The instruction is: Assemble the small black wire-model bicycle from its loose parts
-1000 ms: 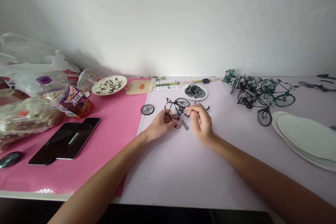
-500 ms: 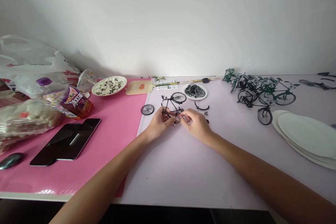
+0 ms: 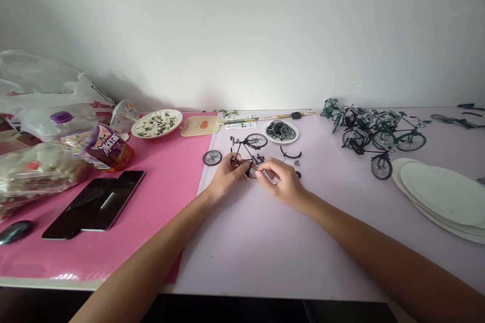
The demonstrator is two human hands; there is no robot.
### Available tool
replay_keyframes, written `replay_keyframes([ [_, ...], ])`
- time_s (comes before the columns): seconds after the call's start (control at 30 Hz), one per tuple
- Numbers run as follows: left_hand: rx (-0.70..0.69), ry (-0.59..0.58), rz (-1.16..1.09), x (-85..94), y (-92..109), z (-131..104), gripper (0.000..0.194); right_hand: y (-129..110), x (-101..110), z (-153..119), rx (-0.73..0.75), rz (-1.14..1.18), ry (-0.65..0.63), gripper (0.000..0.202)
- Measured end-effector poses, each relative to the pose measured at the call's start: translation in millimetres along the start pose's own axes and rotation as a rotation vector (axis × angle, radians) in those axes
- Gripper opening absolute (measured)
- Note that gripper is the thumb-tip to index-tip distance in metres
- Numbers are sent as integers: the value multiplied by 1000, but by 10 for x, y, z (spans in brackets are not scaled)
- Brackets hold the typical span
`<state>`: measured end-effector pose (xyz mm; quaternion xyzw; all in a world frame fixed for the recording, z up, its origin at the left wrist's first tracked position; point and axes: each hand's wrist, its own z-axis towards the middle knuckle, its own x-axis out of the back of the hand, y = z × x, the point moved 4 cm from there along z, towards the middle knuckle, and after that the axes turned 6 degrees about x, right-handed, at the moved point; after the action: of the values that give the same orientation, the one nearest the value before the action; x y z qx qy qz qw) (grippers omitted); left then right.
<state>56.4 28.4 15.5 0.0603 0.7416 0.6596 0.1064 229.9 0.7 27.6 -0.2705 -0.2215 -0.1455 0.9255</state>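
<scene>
A black model bicycle (image 3: pixel 246 149) lies tilted on the pale lilac tabletop, one spoked wheel pointing away from me. My left hand (image 3: pixel 225 175) is closed around the near part of its frame. At the bicycle's near end, my right hand (image 3: pixel 281 177) has thumb and forefinger pinched together; whatever is between them is too small to make out. A loose spoked wheel (image 3: pixel 212 158) rests to the left of my left hand. Beyond my right hand are a curved black mudguard-like part (image 3: pixel 291 153) and a small grey piece (image 3: pixel 296 163).
A plate of black wheels (image 3: pixel 281 131) stands behind the bicycle. Assembled model bicycles (image 3: pixel 398 135) crowd the right, near stacked white plates (image 3: pixel 443 192). On the left are two phones (image 3: pixel 94 207), a drink bottle (image 3: pixel 96 146), a plate of small pieces (image 3: pixel 157 124) and plastic bags (image 3: pixel 41 96).
My right fingertips have moved from beside the pedal area down toward the bicycle's near end. The bicycle has shifted slightly left in my left hand.
</scene>
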Motion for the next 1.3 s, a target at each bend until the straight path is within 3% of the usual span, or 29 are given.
replay_keyframes([
  [0.17,16,-12,-53,0,-9,8,45,-4,-64,-31,3,93,-117,12],
  [0.37,33,-10,-65,5,-5,7,46,60,-90,-62,-77,96,-154,13],
  [0.6,24,-8,-50,6,20,-5,45,42,-56,-51,-132,126,-118,14],
  [0.9,21,-27,-72,20,21,10,49,107,39,-30,-194,8,79,17],
  [1.1,65,-58,-207,46,12,42,55,138,48,-6,-265,-1,75,19],
  [1.3,78,-83,-166,36,-2,44,53,151,36,-4,-280,-21,64,20],
])
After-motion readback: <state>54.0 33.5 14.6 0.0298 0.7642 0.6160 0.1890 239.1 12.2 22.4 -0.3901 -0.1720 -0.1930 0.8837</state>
